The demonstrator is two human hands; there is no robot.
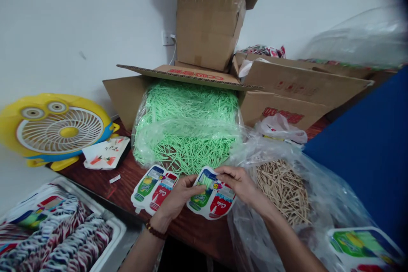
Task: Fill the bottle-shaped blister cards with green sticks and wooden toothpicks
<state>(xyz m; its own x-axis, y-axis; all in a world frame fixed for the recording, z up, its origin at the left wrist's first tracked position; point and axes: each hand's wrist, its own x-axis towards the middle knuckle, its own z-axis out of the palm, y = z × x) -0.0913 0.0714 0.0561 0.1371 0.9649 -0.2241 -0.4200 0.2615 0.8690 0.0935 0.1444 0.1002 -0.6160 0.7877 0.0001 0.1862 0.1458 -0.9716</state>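
A flat white-edged packet [213,208], printed with a green lemon drink and a red cola bottle, is held just above the table's front edge. My left hand [182,193] grips its left side, thumb on the printed face. At the top right edge, the fingers of my right hand [235,179] pinch the same packet. A second matching packet [147,193] lies on the table, partly behind my left hand and wrist. Right behind the hands, light green thin sticks [191,148] fill a plastic-lined carton. Brown thin sticks [283,189] lie in a clear bag beside my right forearm.
At the left stand a yellow fan [68,131] and a white foam box [118,230] packed with similar packets. Another packet [357,244] is at the lower right. Cardboard boxes [207,29] are stacked behind. A blue panel [363,131] rises on the right.
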